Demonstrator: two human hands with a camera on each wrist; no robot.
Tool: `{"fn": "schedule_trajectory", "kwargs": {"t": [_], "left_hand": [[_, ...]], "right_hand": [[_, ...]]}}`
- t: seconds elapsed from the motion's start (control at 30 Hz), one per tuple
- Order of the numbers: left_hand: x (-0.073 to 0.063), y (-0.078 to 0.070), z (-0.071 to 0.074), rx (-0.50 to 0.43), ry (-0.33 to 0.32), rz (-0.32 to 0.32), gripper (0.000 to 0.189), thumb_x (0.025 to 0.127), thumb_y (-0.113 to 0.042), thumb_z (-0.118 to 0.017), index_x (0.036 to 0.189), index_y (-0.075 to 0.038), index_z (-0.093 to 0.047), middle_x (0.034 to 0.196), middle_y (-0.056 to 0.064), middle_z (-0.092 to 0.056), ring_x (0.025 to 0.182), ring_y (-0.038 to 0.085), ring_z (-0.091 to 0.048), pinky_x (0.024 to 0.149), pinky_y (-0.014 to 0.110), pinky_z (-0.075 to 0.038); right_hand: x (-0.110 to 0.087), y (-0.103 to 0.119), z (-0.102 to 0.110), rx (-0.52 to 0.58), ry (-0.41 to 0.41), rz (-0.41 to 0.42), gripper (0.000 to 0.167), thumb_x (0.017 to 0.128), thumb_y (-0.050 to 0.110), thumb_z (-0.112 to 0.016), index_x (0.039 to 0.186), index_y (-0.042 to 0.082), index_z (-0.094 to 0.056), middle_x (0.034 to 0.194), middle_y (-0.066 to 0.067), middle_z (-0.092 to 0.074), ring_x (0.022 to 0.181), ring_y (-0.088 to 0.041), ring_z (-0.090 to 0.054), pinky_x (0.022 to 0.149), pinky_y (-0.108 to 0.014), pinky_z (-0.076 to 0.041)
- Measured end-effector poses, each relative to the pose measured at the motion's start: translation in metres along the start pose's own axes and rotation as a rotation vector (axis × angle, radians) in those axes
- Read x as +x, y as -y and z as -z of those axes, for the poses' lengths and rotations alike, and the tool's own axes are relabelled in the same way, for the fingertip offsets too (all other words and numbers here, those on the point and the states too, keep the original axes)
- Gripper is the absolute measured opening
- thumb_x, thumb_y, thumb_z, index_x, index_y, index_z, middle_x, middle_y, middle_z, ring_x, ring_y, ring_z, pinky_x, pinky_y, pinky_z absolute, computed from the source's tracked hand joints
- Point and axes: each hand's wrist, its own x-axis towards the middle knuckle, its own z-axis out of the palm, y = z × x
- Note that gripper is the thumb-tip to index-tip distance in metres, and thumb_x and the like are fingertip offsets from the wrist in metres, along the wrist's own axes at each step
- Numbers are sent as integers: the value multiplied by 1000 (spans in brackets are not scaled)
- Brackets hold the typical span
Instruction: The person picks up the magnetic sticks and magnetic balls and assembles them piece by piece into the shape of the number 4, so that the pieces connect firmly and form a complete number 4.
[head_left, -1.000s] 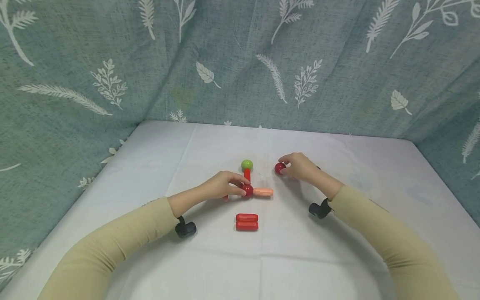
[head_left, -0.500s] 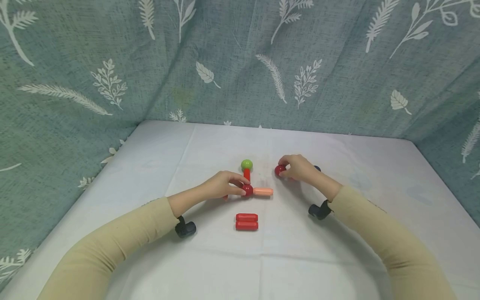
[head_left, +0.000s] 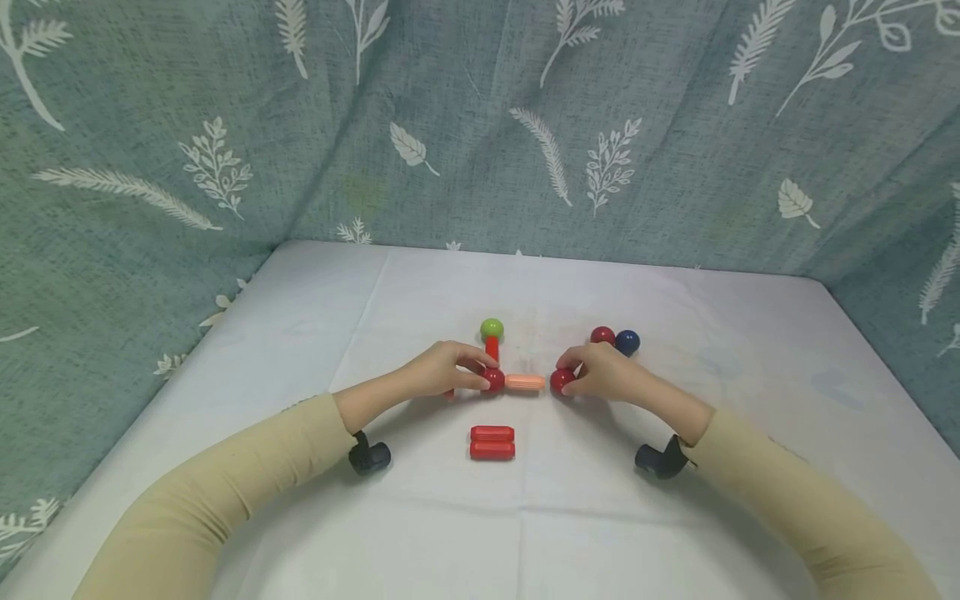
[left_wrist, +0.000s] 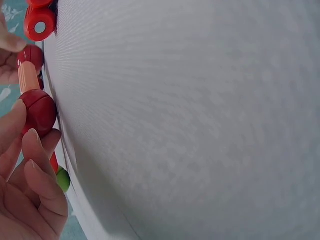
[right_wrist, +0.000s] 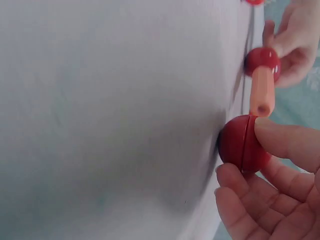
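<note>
Two hands work at the centre of the white table (head_left: 420, 517). Left hand (head_left: 438, 371) pinches the red hub ball (head_left: 493, 380) joining the peach rod (head_left: 524, 382) and the red rod topped by a green ball (head_left: 492, 328). Right hand (head_left: 600, 372) pinches a second red ball (head_left: 561, 381) just beside the peach rod's free end (contact cannot be confirmed). Two red rods (head_left: 492, 442) lie nearer the person; a spare red ball (head_left: 602, 335) and blue ball (head_left: 627, 341) sit behind.
</note>
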Motion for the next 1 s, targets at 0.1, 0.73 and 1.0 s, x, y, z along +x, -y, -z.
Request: {"fn": "schedule_trajectory", "kwargs": {"t": [0.1,0.73,1.0], "left_hand": [[-1,0,0,4,-3,-2,35,79,-19,-71,114,-19,-64,112,6,-62,41,14,-44,45,23,-41],[0,-2,-1,27,-4,-21,34,80,-19,-71,114,-19,-64,111,5,-63,42,12,-42,44,22,-39],[1,-2,-2,28,3,-8,35,80,-19,-70,115,-20,-64,110,5,-63,42,12,-40,44,21,-38]], "right_hand": [[-4,2,-3,7,9,3,31,76,11,-73,105,6,-65,94,-5,-66,76,-13,-57,67,-24,-49],[-5,5,-3,35,8,56,30,75,9,-74,103,4,-65,94,-4,-66,78,-13,-58,68,-24,-50],[-5,4,-5,36,-7,71,32,75,9,-74,105,4,-65,97,-6,-66,79,-13,-59,68,-25,-50]]}}
